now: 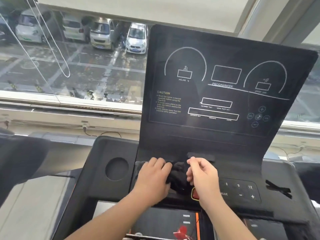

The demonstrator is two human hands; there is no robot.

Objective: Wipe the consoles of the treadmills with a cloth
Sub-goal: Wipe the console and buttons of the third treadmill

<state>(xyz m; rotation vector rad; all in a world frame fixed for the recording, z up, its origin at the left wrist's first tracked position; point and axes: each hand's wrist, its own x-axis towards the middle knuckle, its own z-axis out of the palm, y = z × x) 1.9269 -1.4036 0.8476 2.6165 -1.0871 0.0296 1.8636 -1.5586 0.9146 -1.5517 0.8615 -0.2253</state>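
A black treadmill console (225,94) rises in front of me, with white dial outlines and yellow caution text on its dark screen. A dark cloth (178,174) lies bunched on the lower control panel, just below the screen. My left hand (154,177) lies on the cloth's left part with its fingers curled into the fabric. My right hand (202,177) pinches the cloth's right edge between thumb and fingers. A red button (195,194) shows partly under my right wrist.
A round cup holder (117,168) sits left of the cloth. Number and plus/minus keys (242,190) lie to the right. Black tape (278,188) marks the right tray. A window behind shows parked cars, and blind cords (52,40) hang at left.
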